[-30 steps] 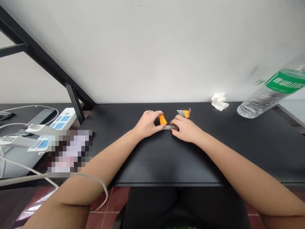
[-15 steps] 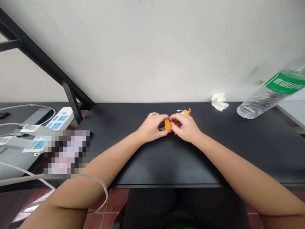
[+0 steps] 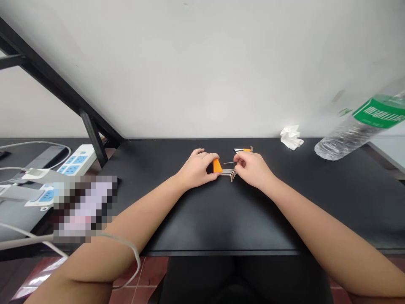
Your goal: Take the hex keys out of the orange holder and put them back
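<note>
My left hand (image 3: 201,169) pinches an orange hex key holder (image 3: 217,166) between thumb and fingers, just over the black table. Several bent silver hex keys (image 3: 228,172) stick out of the holder's right side, their short ends turned toward me. In my right hand (image 3: 252,168) is one thin hex key (image 3: 229,163), gripped near its end; its long tip points left at the holder and is apart from it. A second orange holder with hex keys (image 3: 247,150) lies behind my right hand, partly covered by it.
On the black table (image 3: 202,219) are a crumpled white tissue (image 3: 291,137) and a tilted clear bottle with a green label (image 3: 357,126). To the left lie a white power strip (image 3: 76,162), a blurred-out device (image 3: 90,204) and cables. A pale cable (image 3: 126,241) crosses my left forearm.
My right hand has moved right, off the holder, with a thin hex key in its fingers. The holder has shifted slightly left in my left hand, and its keys now show.
</note>
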Available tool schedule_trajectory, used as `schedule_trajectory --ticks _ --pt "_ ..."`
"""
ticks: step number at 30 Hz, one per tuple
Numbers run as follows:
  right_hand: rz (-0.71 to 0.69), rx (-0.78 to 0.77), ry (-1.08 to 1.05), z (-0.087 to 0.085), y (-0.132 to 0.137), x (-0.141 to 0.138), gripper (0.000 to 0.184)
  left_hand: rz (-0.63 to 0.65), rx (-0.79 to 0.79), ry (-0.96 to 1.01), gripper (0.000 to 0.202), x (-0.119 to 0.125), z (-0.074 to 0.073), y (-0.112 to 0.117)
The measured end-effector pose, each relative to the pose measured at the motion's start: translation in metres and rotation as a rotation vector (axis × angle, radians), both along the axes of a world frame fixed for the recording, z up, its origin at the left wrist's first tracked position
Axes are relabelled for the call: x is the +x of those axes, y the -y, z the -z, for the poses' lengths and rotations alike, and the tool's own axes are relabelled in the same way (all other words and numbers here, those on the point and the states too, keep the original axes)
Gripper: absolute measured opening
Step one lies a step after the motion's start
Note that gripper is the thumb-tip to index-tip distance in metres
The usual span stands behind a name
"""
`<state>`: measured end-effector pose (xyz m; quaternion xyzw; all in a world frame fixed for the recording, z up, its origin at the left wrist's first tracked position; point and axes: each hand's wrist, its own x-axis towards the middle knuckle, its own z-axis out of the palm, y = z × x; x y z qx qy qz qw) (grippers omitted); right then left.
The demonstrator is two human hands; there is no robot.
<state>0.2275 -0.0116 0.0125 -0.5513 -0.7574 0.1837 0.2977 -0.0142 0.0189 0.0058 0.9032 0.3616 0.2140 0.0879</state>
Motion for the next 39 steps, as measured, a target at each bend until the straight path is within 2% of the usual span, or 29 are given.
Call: schedule_trajectory --ticks 2,5,10,14,17,20,23,26,33,36,39 --pt "0.01 -0.052 0.095 0.001 -0.004 0.007 0.014 -0.024 -0.025 0.03 0.046 -0.004 0.002 -0.004" --pt "-0.047 -0.111 0.23 0.004 -0.006 0.011 0.014 -0.049 -0.059 0.083 0.048 -0.006 0.003 -0.005" --pt "-0.181 -0.067 0.298 0.007 -0.004 0.008 0.019 -0.062 -0.062 0.118 0.049 -0.007 0.002 -0.004" --pt "-0.234 -0.07 0.242 0.008 -0.002 0.008 0.022 -0.043 -0.061 0.095 0.05 -0.007 0.003 -0.004" --pt "-0.218 -0.012 0.194 0.006 -0.001 0.008 0.024 -0.036 -0.063 0.097 0.05 -0.006 0.003 -0.002" --pt "-0.19 0.075 0.051 0.002 0.001 0.004 0.018 -0.033 -0.07 0.116 0.052 -0.002 0.0 0.003" --pt "-0.22 0.077 -0.114 -0.001 0.005 -0.004 0.013 -0.037 -0.091 0.137 0.056 0.004 -0.004 0.011" --pt "-0.235 0.08 -0.164 -0.003 0.008 -0.011 0.014 -0.004 -0.093 0.125 0.048 0.008 -0.007 0.016" --pt "-0.166 -0.028 -0.155 -0.006 0.007 -0.015 0.011 0.088 -0.021 0.043 0.038 0.009 -0.01 0.015" --pt "-0.057 -0.103 -0.147 -0.007 0.004 -0.011 0.007 0.06 0.024 -0.022 0.043 0.007 -0.01 0.012" --pt "0.046 -0.244 -0.166 -0.008 -0.001 -0.002 0.005 0.013 0.0 -0.054 0.044 0.001 -0.01 0.009"
